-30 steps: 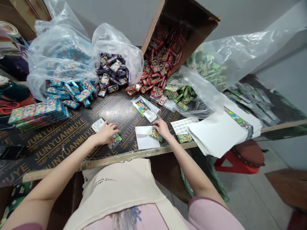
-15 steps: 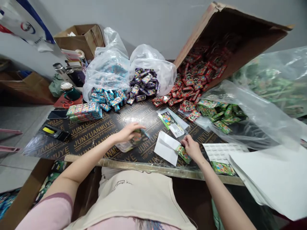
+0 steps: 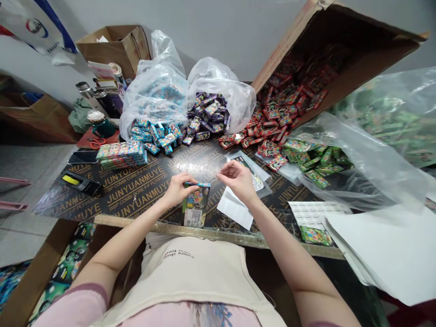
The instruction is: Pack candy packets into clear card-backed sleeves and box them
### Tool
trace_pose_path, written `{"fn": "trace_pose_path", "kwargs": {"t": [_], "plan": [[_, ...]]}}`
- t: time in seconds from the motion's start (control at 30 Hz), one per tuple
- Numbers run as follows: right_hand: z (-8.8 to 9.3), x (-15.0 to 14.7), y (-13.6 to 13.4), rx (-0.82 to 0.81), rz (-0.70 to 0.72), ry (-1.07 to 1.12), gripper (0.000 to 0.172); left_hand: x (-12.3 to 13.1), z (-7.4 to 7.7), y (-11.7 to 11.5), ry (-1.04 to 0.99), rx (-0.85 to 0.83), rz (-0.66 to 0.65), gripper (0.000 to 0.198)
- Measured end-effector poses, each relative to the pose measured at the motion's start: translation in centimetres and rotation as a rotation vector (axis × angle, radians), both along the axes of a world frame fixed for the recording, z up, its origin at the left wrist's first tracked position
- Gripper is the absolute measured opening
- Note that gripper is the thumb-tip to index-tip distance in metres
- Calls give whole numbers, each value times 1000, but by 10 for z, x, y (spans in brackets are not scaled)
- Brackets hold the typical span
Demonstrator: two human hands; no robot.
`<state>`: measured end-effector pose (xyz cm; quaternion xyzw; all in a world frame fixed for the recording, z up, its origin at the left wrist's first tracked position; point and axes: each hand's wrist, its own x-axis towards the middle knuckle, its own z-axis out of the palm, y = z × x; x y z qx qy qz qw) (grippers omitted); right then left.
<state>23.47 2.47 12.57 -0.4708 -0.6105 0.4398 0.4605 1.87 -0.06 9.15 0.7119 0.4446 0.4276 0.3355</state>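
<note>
My left hand [image 3: 180, 190] pinches the top edge of a dark, colourfully printed packet [image 3: 196, 200] with a blue strip along its top. The packet hangs over the front part of the board, and its lower part shows a pale printed panel. To the right, my right hand [image 3: 238, 180] is raised with thumb and fingers together; whatever they hold, if anything, is too small to make out. Below it lies a folded white paper [image 3: 235, 210]. Partly behind that hand, another printed packet [image 3: 257, 181] rests on clear plastic.
Piles of small blue boxes [image 3: 158, 136], purple boxes [image 3: 211, 113], red boxes [image 3: 272, 122] and green boxes [image 3: 316, 159] line the back. A stack of flat packs [image 3: 121, 153] and a black tape cutter [image 3: 77, 182] sit left. White sheets [image 3: 378, 245] overhang the right edge.
My right hand has let go of the green packet by the white paper and moved left and up. My left hand now holds the printed packet upright, facing me.
</note>
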Motion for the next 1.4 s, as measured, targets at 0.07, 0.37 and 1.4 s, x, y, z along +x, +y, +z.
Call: {"fn": "trace_pose_path", "kwargs": {"t": [0.07,0.37,1.4], "plan": [[-2,-11,2,2,51,14,27,0,3,1,28,16,8,6],[-48,-28,-22,273,-2,-88,46,-2,-6,0,61,114,1,5],[5,-43,-1,-67,352,-84,81,-9,0,-7,-77,-77,59,5]]}}
